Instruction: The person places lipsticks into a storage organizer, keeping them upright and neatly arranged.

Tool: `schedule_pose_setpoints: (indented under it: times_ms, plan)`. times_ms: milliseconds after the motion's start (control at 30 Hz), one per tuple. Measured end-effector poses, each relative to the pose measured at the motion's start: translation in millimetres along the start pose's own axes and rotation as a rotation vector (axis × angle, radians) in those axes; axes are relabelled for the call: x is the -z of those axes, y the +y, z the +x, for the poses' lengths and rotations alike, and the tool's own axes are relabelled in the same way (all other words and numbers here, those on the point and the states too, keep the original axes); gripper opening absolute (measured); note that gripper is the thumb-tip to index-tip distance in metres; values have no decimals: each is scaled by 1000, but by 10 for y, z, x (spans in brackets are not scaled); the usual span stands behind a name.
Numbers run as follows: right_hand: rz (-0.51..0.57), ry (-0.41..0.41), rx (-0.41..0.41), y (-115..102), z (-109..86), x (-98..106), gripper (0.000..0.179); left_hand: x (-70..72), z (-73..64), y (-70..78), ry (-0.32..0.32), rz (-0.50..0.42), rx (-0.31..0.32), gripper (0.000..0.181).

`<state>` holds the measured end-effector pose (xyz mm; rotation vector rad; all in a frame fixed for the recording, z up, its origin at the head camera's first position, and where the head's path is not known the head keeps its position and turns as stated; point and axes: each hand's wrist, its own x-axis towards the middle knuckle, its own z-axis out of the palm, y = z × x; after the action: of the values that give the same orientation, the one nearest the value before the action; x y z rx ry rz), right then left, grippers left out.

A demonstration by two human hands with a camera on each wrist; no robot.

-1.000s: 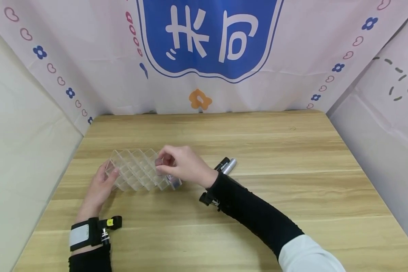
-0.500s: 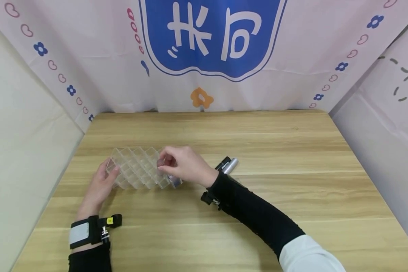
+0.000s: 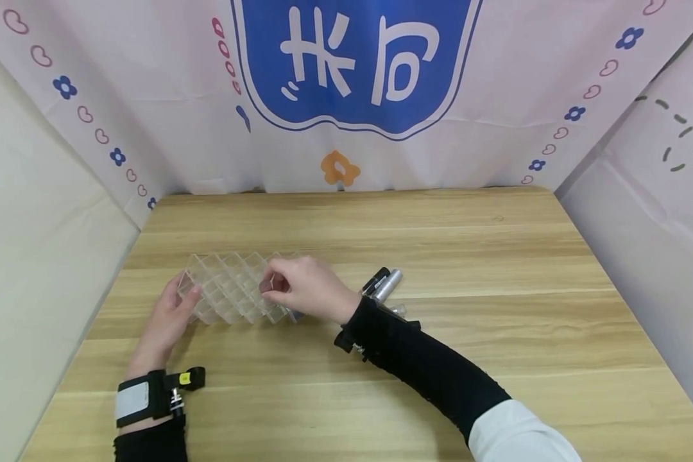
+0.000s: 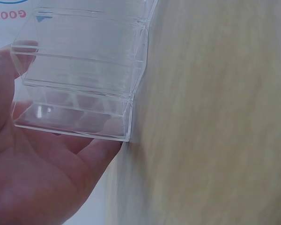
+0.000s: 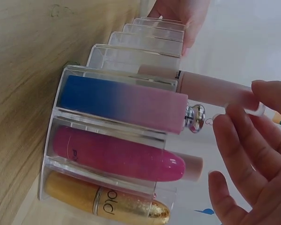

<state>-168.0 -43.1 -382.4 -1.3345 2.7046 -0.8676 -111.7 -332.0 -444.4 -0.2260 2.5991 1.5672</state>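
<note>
A clear lipstick organizer [image 3: 225,289] with diamond-shaped compartments rests on the table. Its left end is gripped by my left hand [image 3: 167,317], thumb near the top rim and fingers around the side; the left wrist view shows the fingers under the clear wall [image 4: 75,119]. My right hand [image 3: 314,292] pinches the upper end of a pale pink lip gloss tube [image 5: 215,89], whose lower part is inside a compartment. Beside it in the organizer's right end sit a blue-to-pink lipstick [image 5: 126,103], a magenta tube [image 5: 117,152] and a gold tube [image 5: 79,190].
Right of the organizer, a black tube [image 3: 375,281] and a silver tube [image 3: 388,285] lie on the wooden table [image 3: 496,269]. A small clear-ended item [image 3: 400,310] shows beside the right sleeve. A printed cloth [image 3: 179,128] hangs behind the table.
My right hand has shifted slightly left and toward me, still pinching the lip gloss. More of the tubes beside the right wrist now shows. The left hand keeps its hold.
</note>
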Motion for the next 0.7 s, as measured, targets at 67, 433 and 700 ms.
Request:
schedule_pose_setpoints:
  times_ms: [67,433,700]
  plan:
    - [-12,-2,2,-10,12,-19,13,6,1,-3,-1,2,6,72]
    - [-25,-21,-10,-15,17,-67,10,5,2,7,8,4,7,72]
    - [-66,-26,-9,-16,25,-121,8,3,6,-5,-1,0,19,71]
